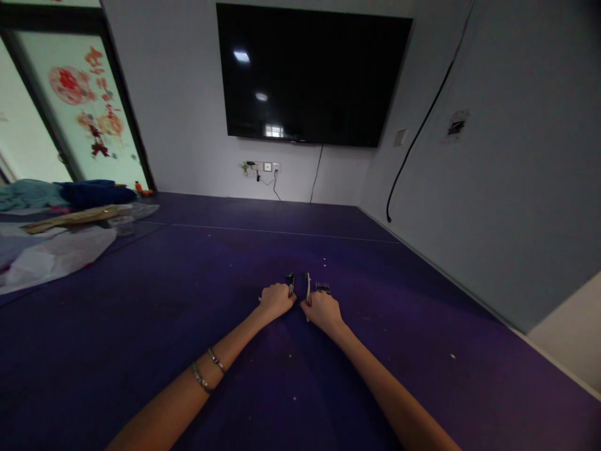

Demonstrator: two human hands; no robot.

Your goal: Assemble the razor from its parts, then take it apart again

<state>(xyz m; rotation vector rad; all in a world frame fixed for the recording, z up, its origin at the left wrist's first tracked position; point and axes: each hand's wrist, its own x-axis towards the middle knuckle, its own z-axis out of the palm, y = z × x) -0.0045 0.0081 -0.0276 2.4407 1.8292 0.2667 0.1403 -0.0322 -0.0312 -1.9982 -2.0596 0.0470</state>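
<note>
My left hand (277, 300) is closed around a small black and silvery object (291, 283); most of it is hidden in the fist, so its kind cannot be told. Close by on the right, my right hand (323, 309) grips a thin whitish brush (308, 285) that looks like a toothbrush, held upright with its dark end up. A narrow gap separates the two hands, low over the purple floor mat (291, 376). Just beyond the right knuckles is a small dark, partly see-through piece (323, 287); whether it is held or lying there is unclear.
A crumpled white sheet (66, 254), a long brownish thing (79, 218) and blue cloth (96, 193) lie at the left. A black cable (413, 138) hangs down the right wall. Ahead, a television (314, 75) hangs above wall sockets (267, 167).
</note>
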